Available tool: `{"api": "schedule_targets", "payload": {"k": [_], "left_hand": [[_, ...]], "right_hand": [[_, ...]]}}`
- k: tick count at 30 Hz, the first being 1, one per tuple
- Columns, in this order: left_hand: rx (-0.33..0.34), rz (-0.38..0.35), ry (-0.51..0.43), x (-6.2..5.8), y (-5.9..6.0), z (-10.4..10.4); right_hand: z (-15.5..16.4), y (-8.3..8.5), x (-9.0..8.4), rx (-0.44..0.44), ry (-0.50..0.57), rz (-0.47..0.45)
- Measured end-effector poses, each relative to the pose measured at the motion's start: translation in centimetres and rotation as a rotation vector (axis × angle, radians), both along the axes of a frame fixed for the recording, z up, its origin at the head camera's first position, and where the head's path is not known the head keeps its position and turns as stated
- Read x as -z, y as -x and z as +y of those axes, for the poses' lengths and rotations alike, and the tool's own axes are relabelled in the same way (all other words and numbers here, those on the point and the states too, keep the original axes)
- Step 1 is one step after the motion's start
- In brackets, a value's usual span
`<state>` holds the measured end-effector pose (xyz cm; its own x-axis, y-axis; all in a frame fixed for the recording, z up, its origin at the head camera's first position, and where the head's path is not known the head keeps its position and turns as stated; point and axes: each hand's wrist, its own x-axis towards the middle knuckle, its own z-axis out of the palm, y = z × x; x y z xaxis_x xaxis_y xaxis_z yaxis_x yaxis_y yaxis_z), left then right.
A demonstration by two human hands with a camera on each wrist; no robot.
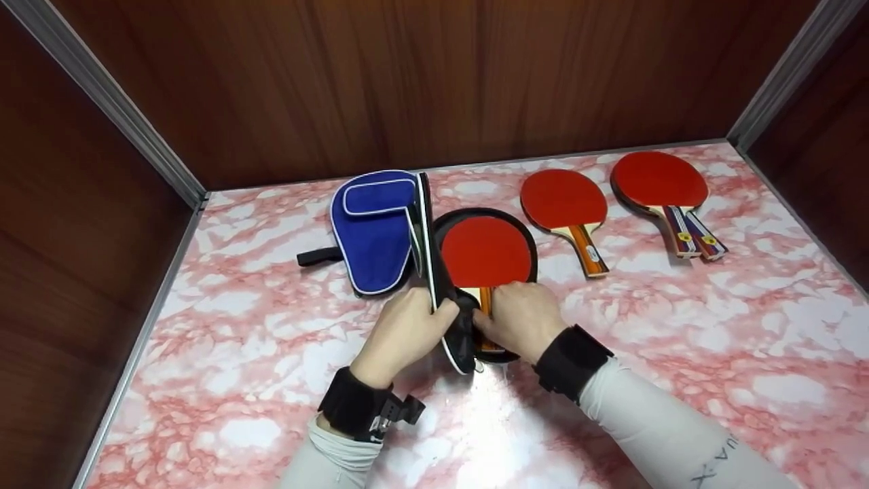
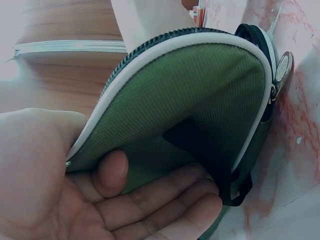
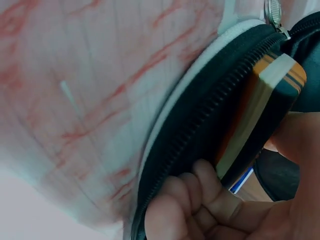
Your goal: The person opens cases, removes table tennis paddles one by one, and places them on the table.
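Note:
An unzipped table tennis paddle case point(image 1: 533, 251) lies spread in the middle of the table, its flap point(image 2: 180, 85) raised almost upright. My left hand point(image 1: 405, 329) holds this white-edged flap, thumb on one side and fingers on the other. Inside the case lies a red table tennis paddle point(image 1: 487, 250), face up. My right hand point(image 1: 526, 316) grips its striped wooden handle point(image 3: 260, 110) between thumb and fingers. The zipper pull point(image 3: 273, 12) hangs at the case's narrow end. Part of the handle is hidden by my right hand.
Left of the raised flap lies a blue paddle case point(image 1: 380, 255) with a black strap point(image 1: 319, 256). To the right are a single red paddle point(image 1: 563, 199) and two stacked red paddles point(image 1: 660, 178). Brown wall panels point(image 1: 441, 81) bound the marbled table point(image 1: 679, 360).

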<state>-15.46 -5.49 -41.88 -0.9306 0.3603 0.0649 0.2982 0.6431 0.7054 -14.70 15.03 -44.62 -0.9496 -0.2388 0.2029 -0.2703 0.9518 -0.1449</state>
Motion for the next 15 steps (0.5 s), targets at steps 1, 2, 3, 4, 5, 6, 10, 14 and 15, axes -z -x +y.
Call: {"api": "schedule_targets", "payload": {"k": [1, 2, 3, 4, 5, 6, 10, 14, 15], "left_hand": [[0.001, 0.002, 0.002, 0.0, 0.0, 0.0], [0.000, 0.000, 0.003, 0.1, 0.0, 0.0], [0.001, -0.002, 0.004, 0.1, 0.0, 0.0], [0.002, -0.004, 0.005, 0.1, 0.0, 0.1], [0.003, -0.005, 0.006, 0.1, 0.0, 0.1], [0.005, -0.006, 0.007, 0.1, 0.0, 0.1], [0.005, -0.006, 0.011, 0.1, 0.0, 0.1], [0.004, 0.004, 0.010, 0.2, -0.1, 0.2], [0.004, 0.005, 0.010, 0.2, -0.1, 0.2]], "right_hand": [[0.0, 0.0, 0.1, -0.001, -0.001, 0.009], [0.1, 0.0, 0.2, -0.002, 0.001, 0.019], [0.1, -0.1, 0.2, -0.002, 0.003, 0.028], [0.2, -0.1, 0.3, -0.003, 0.003, 0.039], [0.2, -0.1, 0.4, -0.005, 0.004, 0.049], [0.3, -0.1, 0.4, -0.004, 0.005, 0.056], [0.7, -0.1, 0.5, -0.009, 0.011, 0.058], [1.3, 0.4, 0.1, 0.004, 0.037, -0.033], [1.5, 0.5, -0.1, 0.014, 0.051, -0.068]]}}
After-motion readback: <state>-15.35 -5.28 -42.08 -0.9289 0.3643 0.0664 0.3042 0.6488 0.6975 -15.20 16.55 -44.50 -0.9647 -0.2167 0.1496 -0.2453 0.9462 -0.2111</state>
